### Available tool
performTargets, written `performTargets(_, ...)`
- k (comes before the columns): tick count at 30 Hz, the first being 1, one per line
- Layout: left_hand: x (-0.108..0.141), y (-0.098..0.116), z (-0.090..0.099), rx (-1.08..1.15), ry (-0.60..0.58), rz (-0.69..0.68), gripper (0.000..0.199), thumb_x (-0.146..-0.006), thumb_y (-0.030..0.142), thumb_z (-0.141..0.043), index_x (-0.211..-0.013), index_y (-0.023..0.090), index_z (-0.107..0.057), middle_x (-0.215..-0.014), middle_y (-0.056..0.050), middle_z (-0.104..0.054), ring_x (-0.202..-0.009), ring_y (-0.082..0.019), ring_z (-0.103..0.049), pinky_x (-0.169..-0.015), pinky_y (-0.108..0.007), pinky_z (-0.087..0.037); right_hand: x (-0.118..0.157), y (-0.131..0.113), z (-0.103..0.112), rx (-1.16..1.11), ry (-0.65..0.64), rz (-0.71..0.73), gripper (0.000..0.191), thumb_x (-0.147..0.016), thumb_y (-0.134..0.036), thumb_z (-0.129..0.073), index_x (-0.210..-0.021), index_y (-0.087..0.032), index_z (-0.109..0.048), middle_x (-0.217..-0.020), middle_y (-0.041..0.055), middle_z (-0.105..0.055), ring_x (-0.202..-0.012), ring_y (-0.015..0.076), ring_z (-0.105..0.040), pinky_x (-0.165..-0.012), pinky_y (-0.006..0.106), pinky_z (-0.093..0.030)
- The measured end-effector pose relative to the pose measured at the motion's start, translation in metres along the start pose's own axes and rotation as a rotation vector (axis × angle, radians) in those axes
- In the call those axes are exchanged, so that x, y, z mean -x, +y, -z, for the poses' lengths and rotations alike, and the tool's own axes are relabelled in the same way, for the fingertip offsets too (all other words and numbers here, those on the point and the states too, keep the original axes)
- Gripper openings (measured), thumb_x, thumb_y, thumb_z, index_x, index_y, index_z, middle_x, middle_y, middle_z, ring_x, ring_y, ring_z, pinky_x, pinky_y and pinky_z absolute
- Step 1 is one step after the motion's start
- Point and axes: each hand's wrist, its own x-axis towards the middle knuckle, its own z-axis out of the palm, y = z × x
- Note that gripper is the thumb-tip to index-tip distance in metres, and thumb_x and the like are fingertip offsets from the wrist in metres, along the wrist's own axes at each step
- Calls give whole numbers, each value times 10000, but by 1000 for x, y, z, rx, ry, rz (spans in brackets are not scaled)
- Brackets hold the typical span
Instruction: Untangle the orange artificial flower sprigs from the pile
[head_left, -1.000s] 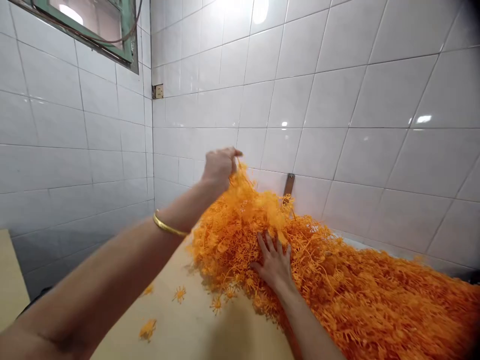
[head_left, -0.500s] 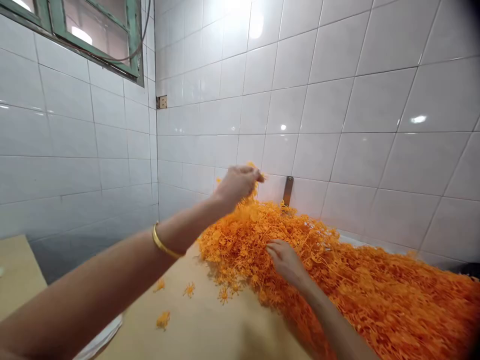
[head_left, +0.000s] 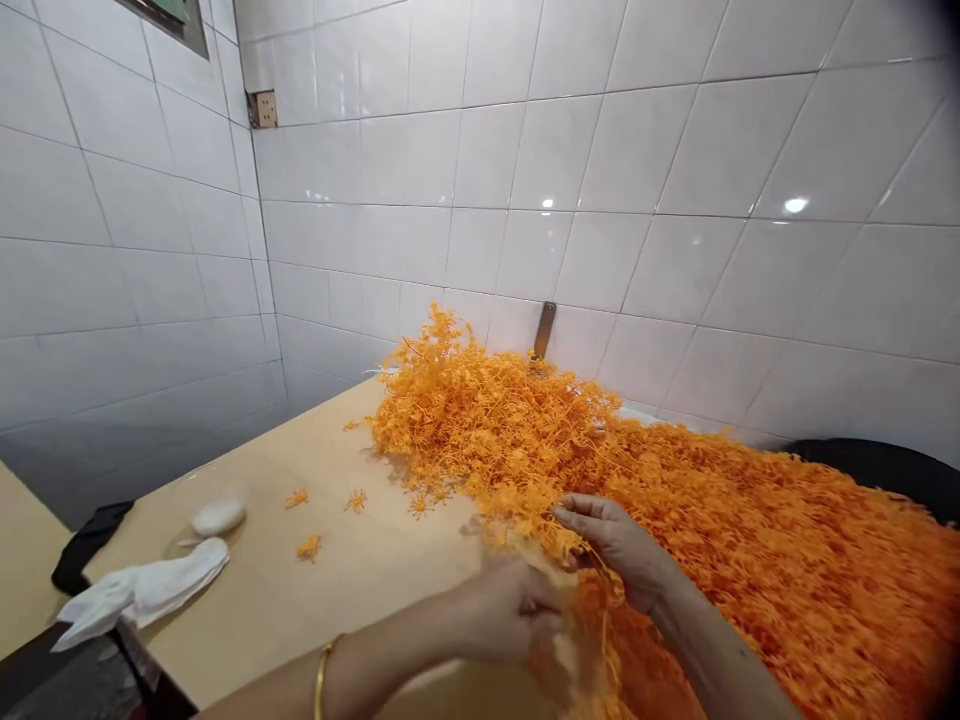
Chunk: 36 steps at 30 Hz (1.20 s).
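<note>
bright, even indoor light fills the view, with small glare spots on the glazed white wall tiles. tile lines bow toward the wide-angle edges, the top-right corner darkens, and the left hand smears with motion blur.

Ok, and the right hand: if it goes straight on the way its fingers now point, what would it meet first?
The orange tangle of spiky plastic pieces just ahead of the right hand; it looks almost touching, though depth is unclear.
</note>
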Motion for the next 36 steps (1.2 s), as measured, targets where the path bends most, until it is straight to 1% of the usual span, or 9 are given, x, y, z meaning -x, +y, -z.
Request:
performTargets(4,21,-4,30,316,45,315,239,-682,378,-497,-626,151,-543,-535,-7,-488,-506,-102,-456,-506,-228,-362,14,-4,12,15,61,-2,325,-536,-413,-696,-655,-156,-536,-595,-54,-383,-411,21,-356,-373,168,-363)
performTargets(9,31,-4,22,493,28,328,347,-709,432,-496,-850,126,-580,-756,-80,-602,-657,-140,-553,-626,-258,-423,47,-26,15,74,73,42,288,-567,-404,-677,-691,-165,-574,-623,-22,-476,-452,40,-407,-364,153,-353)
performTargets(12,35,1,-1,213,119,242,359,-761,429,-418,-863,129,-588,-814,-86,-603,-742,-166,-553,-698,-284,-422,76,-50,17,176,115,114,248,-597,-393,-655,-679,-174,-571,-582,-22,-479,-438,46,-417,-358,148,-328)
performTargets(15,44,3,-30,-281,226,172,480,-754,478,-402,-1064,134,-529,-1100,-143,-515,-1065,-267,-420,-888,-381,-323,108,-69,20,346,256,185,254,-663,-406,-595,-607,-166,-533,-504,-39,-402,-386,21,-344,-326,126,-227)
performTargets(20,41,-3,-67,-679,38,158,680,-730,622,-265,-1309,269,-215,-1378,-140,-162,-1248,-356,-41,-933,-570,-88,137,-70,23,486,333,286,275,-734,-389,-537,-592,-159,-484,-484,-45,-338,-401,30,-286,-346,155,-198)
performTargets(23,14,-8,-67,-716,-1,156,648,-742,621,-211,-1301,293,-229,-1380,-137,-155,-1247,-364,-33,-908,-598,-72,137,-60,22,561,336,322,263,-755,-381,-506,-605,-167,-474,-483,-45,-327,-415,45,-301,-371,170,-227)
performTargets(27,-15,0,-46,-745,117,183,490,-766,523,-330,-1118,232,-508,-1339,-146,-259,-1241,-365,-84,-906,-548,-169,136,-47,21,708,410,364,252,-769,-396,-466,-656,-173,-500,-496,-34,-356,-433,68,-335,-390,194,-245)
performTargets(31,-2,17,-18,-500,218,202,348,-739,388,-469,-999,189,-586,-1178,-156,-455,-1132,-314,-345,-878,-439,-287,132,-30,22,761,374,327,258,-794,-389,-410,-676,-182,-510,-499,-34,-360,-433,80,-348,-397,206,-248)
performTargets(36,24,26,3,481,-47,270,492,-557,384,-670,-994,182,-568,-935,-80,-590,-892,-222,-531,-785,-341,-384,111,-6,0,922,380,361,236,-816,-352,-370,-793,-186,-537,-532,-11,-470,-470,115,-427,-455,236,-305)
